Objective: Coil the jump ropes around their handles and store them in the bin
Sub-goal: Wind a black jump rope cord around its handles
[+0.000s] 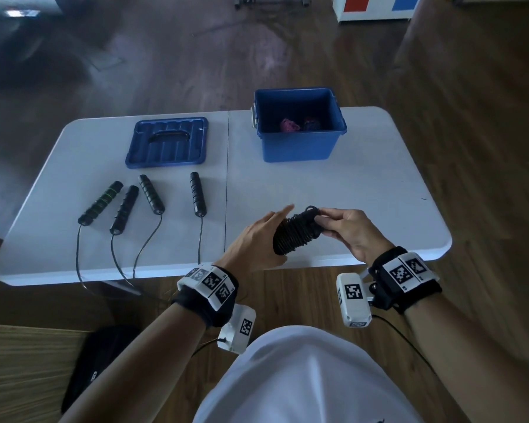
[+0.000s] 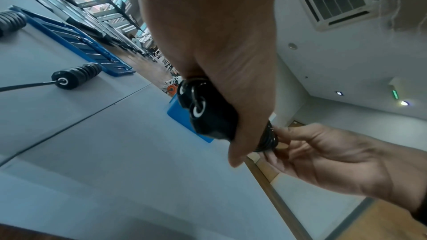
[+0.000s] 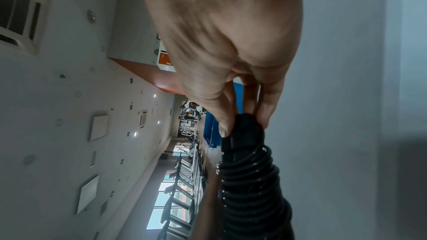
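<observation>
A black jump rope [image 1: 297,233] is coiled tightly around its paired handles and held above the table's front edge. My left hand [image 1: 257,239] cradles the lower part, thumb under it and fingers behind it. In the left wrist view the two handle ends [image 2: 201,109] poke out under the left hand [image 2: 219,43]. My right hand [image 1: 348,230] pinches the rope's upper end with its fingertips [image 3: 265,114], where the coil [image 3: 251,180] ends. The open blue bin [image 1: 300,148] stands at the back right, with a pink bundle [image 1: 290,126] and a dark bundle [image 1: 311,123] inside.
The blue lid [image 1: 167,141] lies at the back left of the white table [image 1: 364,193]. Several black handles [image 1: 124,209] lie in front of it, their cords [image 1: 199,239] hanging over the front edge. A dark bag [image 1: 95,361] sits on the floor at lower left.
</observation>
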